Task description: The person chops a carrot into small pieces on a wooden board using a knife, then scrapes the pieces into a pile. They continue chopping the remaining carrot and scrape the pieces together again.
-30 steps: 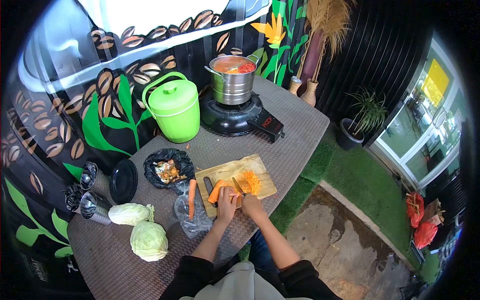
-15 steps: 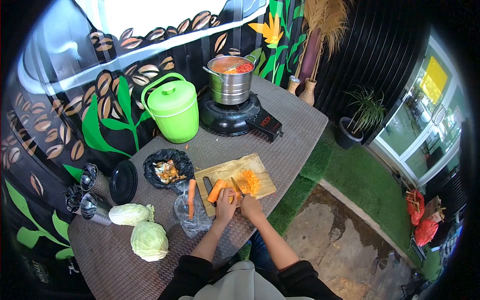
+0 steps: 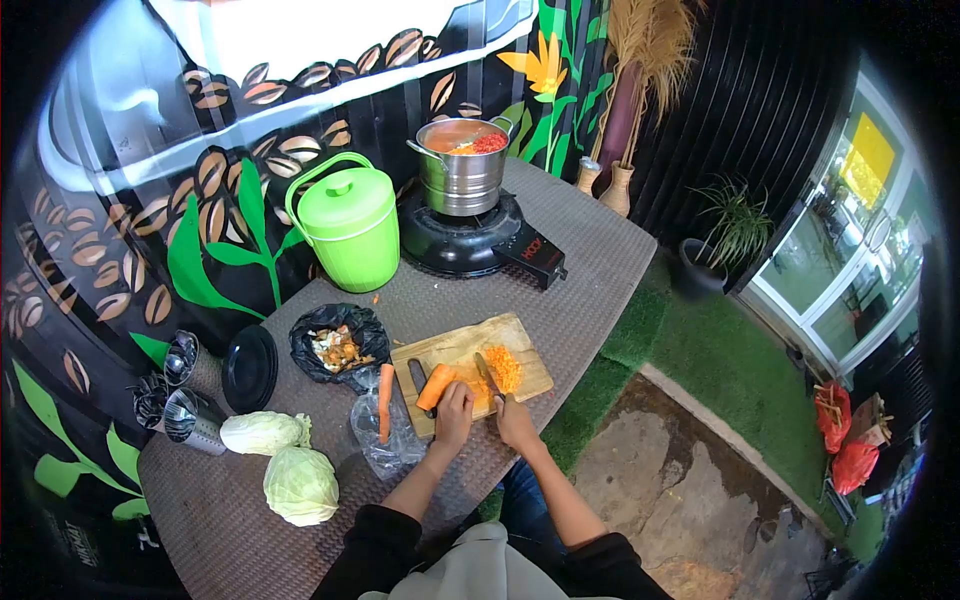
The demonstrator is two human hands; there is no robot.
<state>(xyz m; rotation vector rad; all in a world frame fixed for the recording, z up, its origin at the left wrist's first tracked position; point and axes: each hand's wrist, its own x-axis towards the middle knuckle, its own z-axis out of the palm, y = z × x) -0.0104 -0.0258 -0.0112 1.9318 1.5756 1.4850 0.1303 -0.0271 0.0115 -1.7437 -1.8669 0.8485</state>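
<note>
My right hand is closed round the handle of a knife, whose blade lies beside a heap of diced carrot on the wooden cutting board. My left hand rests on the board with curled fingers; whatever they hold is hidden. Just beyond those fingers lies a thick carrot piece. A dark-handled tool, partly covered by the carrot piece, lies at the board's left side. Left of the board, a long peeled carrot rests on a clear plastic bag.
A black bag of peelings sits behind the board. Two cabbages, one round and one long, stand left, near cutlery holders. Farther back are a green lidded bucket and a pot on a stove.
My right hand has moved the knife slightly right, away from my left hand and against the diced carrot. My left hand has shifted a little left, its fingers more curled.
</note>
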